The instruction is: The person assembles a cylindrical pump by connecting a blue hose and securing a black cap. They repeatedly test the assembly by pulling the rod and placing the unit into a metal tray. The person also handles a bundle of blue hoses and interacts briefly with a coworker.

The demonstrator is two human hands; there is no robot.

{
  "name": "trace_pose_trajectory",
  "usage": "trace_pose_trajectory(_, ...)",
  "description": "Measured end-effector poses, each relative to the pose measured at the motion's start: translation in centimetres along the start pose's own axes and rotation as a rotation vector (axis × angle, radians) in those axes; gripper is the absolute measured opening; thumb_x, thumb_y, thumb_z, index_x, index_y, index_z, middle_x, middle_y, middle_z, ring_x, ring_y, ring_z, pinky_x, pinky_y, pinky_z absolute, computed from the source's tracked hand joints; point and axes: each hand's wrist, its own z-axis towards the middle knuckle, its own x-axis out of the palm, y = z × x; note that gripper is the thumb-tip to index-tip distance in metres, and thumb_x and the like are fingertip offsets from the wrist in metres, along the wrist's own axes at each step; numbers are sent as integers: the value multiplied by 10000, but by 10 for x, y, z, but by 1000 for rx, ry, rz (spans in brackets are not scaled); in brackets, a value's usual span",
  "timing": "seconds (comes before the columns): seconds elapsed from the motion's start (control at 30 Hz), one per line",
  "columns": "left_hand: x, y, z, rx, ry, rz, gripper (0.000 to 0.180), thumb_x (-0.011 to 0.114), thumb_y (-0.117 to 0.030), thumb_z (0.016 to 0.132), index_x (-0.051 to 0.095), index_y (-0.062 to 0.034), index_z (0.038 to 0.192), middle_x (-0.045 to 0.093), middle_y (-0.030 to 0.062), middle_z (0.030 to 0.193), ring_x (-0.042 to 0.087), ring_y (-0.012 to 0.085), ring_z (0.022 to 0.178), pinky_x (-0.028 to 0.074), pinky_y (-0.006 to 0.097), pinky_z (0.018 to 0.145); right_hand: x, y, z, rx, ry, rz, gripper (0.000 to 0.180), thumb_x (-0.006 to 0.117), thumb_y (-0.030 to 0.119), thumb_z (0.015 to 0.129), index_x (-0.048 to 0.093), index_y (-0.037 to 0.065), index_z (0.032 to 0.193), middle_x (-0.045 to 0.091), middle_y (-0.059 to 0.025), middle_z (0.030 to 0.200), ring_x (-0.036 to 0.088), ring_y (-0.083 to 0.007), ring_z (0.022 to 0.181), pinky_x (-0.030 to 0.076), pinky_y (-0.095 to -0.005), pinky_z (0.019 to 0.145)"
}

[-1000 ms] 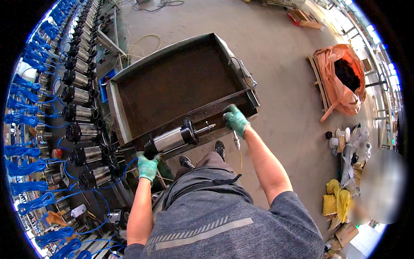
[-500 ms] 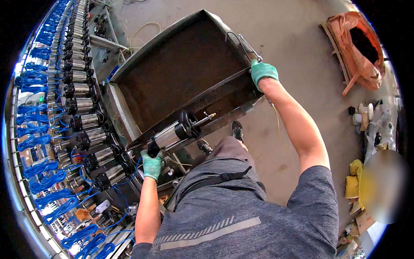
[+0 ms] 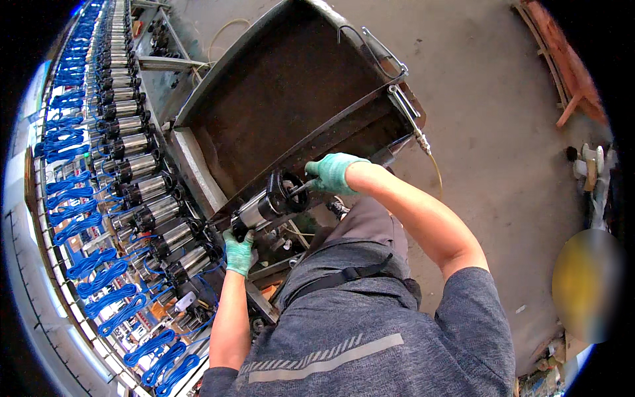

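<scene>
Dominating the upper middle: a large dark metal cart tray (image 3: 291,92), rusty brown inside, pale steel rim, tilted toward the wearer, a wire handle at its right corner. Under and around it, bare grey concrete floor (image 3: 489,132). Curving down the left edge, a long rack (image 3: 99,218) of silver-and-black cylindrical motors laid in a row, each with a coiled blue cable (image 3: 106,281) beside it; small pale labels on some bodies, too small to tell. At the top right corner, part of an orange-red wooden frame (image 3: 562,73). At the right edge, a small heap of pale objects, blurred. Along the tray's right rim, a slim metal rod ending in a yellowish hose (image 3: 433,165).

Held across the tray's near rim: one silver-and-black motor (image 3: 268,205), cylindrical, lying roughly level, black flanged end toward the right with a thin shaft sticking out.

Left hand (image 3: 239,251), in a green glove, closed around the motor's left end from below, fingers wrapped tight. Right hand (image 3: 334,172), also green-gloved, curled narrowly at the motor's shaft end, fingertips touching the shaft just beside the black flange; whether fully gripped or only pinched, cannot tell. Both forearms bare, grey shirt with a reflective stripe below.
</scene>
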Motion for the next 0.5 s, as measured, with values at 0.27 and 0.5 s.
trace_pose_trajectory(0.27, 3, 5, -2, 23, -18, -12, 568, 843, -262, 850, 468, -23, 1203, 605, 86, 1118, 567, 193, 1005, 491, 350, 904, 13, -13, 6, -277, -87, -291, 415, 639, 254, 909, 594, 138, 1305, 693, -155, 1071, 669, -394, 1012, 537, -485, 822)
trace_pose_trajectory(0.5, -6, 53, 1, 67, -125, 112, 524, 783, -153, 882, 493, -24, 1300, 623, 114, 1240, 602, 229, 1077, 493, 367, 960, 14, 10, -12, 2, -249, 330, 471, 632, 375, 955, 585, 85, 1323, 719, -176, 995, 693, -376, 933, 538, -476, 802)
